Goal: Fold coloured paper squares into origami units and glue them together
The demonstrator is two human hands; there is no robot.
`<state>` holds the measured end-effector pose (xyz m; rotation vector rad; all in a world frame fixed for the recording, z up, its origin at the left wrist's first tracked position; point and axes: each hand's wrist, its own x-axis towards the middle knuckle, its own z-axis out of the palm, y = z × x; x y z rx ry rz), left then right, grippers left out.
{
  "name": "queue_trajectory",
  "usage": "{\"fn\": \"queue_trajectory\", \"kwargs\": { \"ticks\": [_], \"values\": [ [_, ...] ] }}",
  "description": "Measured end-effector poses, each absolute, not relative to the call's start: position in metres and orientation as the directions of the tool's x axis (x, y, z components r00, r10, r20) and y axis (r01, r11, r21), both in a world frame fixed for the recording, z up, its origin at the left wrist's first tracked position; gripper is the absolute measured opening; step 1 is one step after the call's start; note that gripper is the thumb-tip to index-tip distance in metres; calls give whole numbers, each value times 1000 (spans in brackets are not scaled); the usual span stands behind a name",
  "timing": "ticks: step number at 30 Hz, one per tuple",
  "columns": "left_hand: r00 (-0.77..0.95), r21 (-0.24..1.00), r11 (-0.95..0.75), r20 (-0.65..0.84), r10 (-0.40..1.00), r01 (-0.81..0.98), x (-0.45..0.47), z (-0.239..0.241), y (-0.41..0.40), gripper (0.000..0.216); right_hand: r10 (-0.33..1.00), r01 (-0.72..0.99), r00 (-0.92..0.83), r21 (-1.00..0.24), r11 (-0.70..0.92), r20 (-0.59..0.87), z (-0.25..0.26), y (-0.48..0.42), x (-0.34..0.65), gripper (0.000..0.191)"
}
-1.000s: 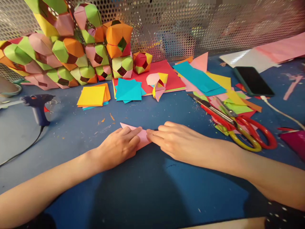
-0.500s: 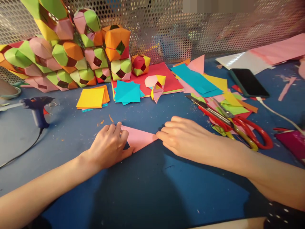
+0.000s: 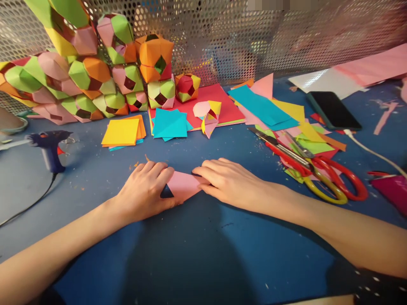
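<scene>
A pink paper triangle [image 3: 184,186] lies flat on the blue table [image 3: 203,241] in front of me. My left hand [image 3: 144,190] presses its left part down, fingers curled over the top edge and thumb along the lower edge. My right hand [image 3: 227,180] lies on the triangle's right corner with its fingers stretched out and close together, their tips on the paper.
Stacked paper cubes [image 3: 95,72] line the mesh wall at back left. Yellow squares [image 3: 122,131], teal squares [image 3: 170,123] and a red sheet [image 3: 229,106] lie beyond my hands. Scissors [image 3: 321,171] and a phone [image 3: 333,110] sit to the right, a glue gun [image 3: 49,142] to the left.
My right hand slid left along the pink triangle, covering more of its right corner. My left hand kept hold of the left part and shifted slightly.
</scene>
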<state>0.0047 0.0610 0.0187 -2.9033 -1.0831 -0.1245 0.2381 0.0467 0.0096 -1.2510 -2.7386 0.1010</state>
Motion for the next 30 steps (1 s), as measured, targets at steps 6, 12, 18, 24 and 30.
{"fn": "queue_trajectory", "kwargs": {
  "ticks": [6, 12, 18, 24, 30],
  "values": [
    [770, 62, -777, 108, 629, 626, 1, 16, 65, 30, 773, 752, -608, -180, 634, 182, 1, 58, 241, 17],
    [754, 207, -776, 189, 629, 596, 1, 8, 70, 19, 786, 726, -553, -302, 618, 276, 4, 58, 241, 18],
    [445, 427, -521, 272, 853, 739, 1, 15, 73, 15, 822, 589, -240, -595, 547, 517, 9, 58, 241, 29],
    [269, 605, -366, 248, 930, 707, 9, 12, 68, 10, 978, 257, -210, -965, 55, -1, 10, 57, 232, 32],
    [243, 834, -220, 107, 964, 506, 21, 12, 54, 11, 960, 329, -266, -944, 3, -90, 12, 51, 225, 6]
  ]
}}
